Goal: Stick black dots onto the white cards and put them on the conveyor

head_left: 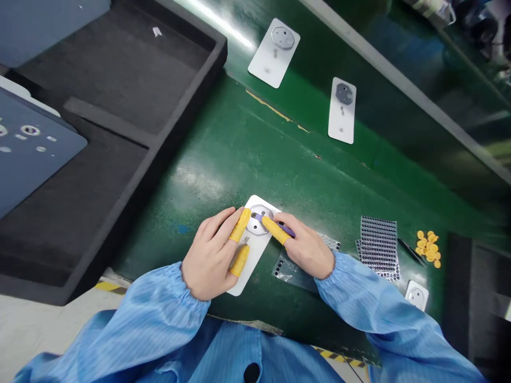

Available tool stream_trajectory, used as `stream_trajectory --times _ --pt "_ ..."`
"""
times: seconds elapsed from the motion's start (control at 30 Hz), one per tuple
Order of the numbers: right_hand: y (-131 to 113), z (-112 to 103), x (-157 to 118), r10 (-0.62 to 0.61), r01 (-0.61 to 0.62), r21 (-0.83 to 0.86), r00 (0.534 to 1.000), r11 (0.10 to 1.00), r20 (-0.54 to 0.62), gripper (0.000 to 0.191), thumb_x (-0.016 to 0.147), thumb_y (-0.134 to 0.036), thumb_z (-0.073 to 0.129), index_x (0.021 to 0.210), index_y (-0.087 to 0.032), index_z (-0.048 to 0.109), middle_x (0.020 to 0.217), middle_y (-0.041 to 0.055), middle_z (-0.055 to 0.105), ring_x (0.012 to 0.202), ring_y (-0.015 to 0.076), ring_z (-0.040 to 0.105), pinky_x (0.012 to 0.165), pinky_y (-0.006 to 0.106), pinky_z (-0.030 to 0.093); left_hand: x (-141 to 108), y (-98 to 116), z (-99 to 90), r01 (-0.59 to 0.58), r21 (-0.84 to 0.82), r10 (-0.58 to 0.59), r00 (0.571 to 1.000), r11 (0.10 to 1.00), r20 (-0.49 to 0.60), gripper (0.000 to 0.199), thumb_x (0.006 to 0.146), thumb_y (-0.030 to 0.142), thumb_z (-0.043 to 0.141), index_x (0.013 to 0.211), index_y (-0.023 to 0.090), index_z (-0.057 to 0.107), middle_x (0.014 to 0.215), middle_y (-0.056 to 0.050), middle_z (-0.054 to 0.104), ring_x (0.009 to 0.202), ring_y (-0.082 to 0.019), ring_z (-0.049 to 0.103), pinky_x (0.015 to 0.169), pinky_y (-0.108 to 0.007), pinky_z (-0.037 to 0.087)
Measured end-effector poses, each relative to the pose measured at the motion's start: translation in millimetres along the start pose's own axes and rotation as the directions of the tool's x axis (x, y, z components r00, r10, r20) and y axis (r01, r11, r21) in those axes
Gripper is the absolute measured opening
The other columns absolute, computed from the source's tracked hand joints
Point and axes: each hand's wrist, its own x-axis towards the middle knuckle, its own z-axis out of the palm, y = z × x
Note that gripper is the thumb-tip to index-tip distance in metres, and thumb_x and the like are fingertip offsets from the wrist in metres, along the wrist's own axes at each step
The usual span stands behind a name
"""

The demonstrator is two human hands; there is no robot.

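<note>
Pressing the white plate [255, 250] flat at lower center of the green tabletop [247, 154], the left hand [211, 255] steadies it, fingers extended; the right hand [305, 247] pinches a purple tool [285, 227] pointing left into the plate's round recess [258, 219], the plate's long axis running diagonally.

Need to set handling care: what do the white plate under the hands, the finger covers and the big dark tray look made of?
White plate: looks like smooth matte plastic or coated metal; its round ring glints like metal. Finger covers: thin yellow rubber, probably latex, snug with a rolled edge. Dark tray: soft-looking black foam, dull, thick walls. Left hand steadies the plate; right hand pinches a purple tool.
</note>
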Motion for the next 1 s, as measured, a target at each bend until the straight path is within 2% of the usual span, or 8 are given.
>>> stream_trajectory --times 0.2,0.37,0.53,0.67,0.77,0.87,0.93,1.0 --pt "1.5 -1.3 -0.4 -0.029 0.029 -0.01 1.0 1.0 -0.001 0.041 0.089 -0.012 0.038 0.125 -0.023 0.053 0.114 0.0054 0.064 0.089 0.0192 0.065 0.069 0.031 0.059 -0.4 0.4 -0.7 0.016 0.003 -0.016 1.0 1.0 0.026 0.012 0.077 0.016 0.052 0.077 0.01 0.063 0.132 -0.023 0.053 0.123 -0.038 0.046 0.093 -0.05 0.044" --pt "-2.0 -3.4 1.7 -0.054 0.058 -0.113 0.998 0.992 0.035 0.037 0.089 -0.012 0.037 0.118 -0.023 0.059 0.116 0.0053 0.065 0.086 0.0194 0.064 0.063 0.031 0.059 2.1 3.4 -2.0 0.005 0.023 -0.006 0.999 1.0 0.04 0.021 0.08 0.017 0.051 0.092 0.008 0.067 0.131 -0.022 0.054 0.12 -0.04 0.048 0.091 -0.05 0.044" --pt "-5.1 -6.0 3.0 -0.176 0.201 -0.267 0.978 0.943 0.114 0.033 0.091 -0.011 0.036 0.107 -0.014 0.065 0.121 0.0123 0.062 0.085 0.0219 0.061 0.058 0.034 0.058 4.1 9.2 -4.4 0.007 0.097 -0.013 0.998 0.995 0.06 0.02 0.081 0.017 0.051 0.08 0.008 0.068 0.131 -0.023 0.055 0.12 -0.041 0.049 0.092 -0.05 0.043" --pt "-6.6 -7.8 4.3 -0.264 0.307 -0.375 0.951 0.875 0.161 0.029 0.089 -0.011 0.041 0.09 -0.013 0.07 0.12 0.0158 0.061 0.08 0.0218 0.058 0.047 0.032 0.054 3.7 11.2 -5.8 -0.008 0.147 -0.008 0.994 0.989 0.105 0.021 0.079 0.016 0.049 0.075 0.009 0.069 0.134 -0.022 0.053 0.121 -0.041 0.048 0.094 -0.051 0.041" --pt "-7.5 -9.8 7.3 -0.293 0.343 -0.428 0.939 0.836 0.179 0.025 0.088 -0.012 0.046 0.084 -0.013 0.07 0.116 0.016 0.063 0.076 0.0208 0.057 0.043 0.029 0.052 4.6 11.2 -6.6 -0.01 0.163 -0.013 0.99 0.987 0.138 0.022 0.077 0.017 0.049 0.078 0.009 0.069 0.137 -0.022 0.051 0.123 -0.042 0.047 0.095 -0.052 0.04" --pt "-6.1 -11.5 9.6 -0.289 0.353 -0.412 0.934 0.84 0.209 0.021 0.088 -0.013 0.049 0.08 -0.012 0.069 0.119 0.0162 0.061 0.079 0.0216 0.057 0.044 0.03 0.053 5.7 10.6 -6.3 -0.028 0.182 0.002 0.99 0.983 0.141 0.022 0.077 0.017 0.05 0.077 0.009 0.07 0.135 -0.023 0.052 0.122 -0.042 0.048 0.094 -0.052 0.042" --pt "-2.8 -11.5 9.6 -0.276 0.34 -0.389 0.938 0.856 0.212 0.02 0.089 -0.013 0.048 0.088 -0.012 0.068 0.122 0.016 0.059 0.083 0.022 0.058 0.048 0.03 0.054 5.1 9.5 -4.4 -0.043 0.198 0.02 0.993 0.979 0.119 0.022 0.078 0.018 0.05 0.077 0.008 0.07 0.134 -0.023 0.054 0.122 -0.042 0.049 0.093 -0.051 0.043" --pt "2.5 -10.8 9.0 -0.25 0.293 -0.333 0.954 0.896 0.168 0.026 0.09 -0.01 0.043 0.105 -0.012 0.064 0.121 0.015 0.058 0.086 0.0207 0.059 0.052 0.029 0.056 3.4 7.5 -1.2 -0.05 0.2 0.033 0.996 0.978 0.088 0.024 0.08 0.019 0.049 0.078 0.008 0.07 0.133 -0.024 0.054 0.122 -0.041 0.049 0.093 -0.05 0.043"
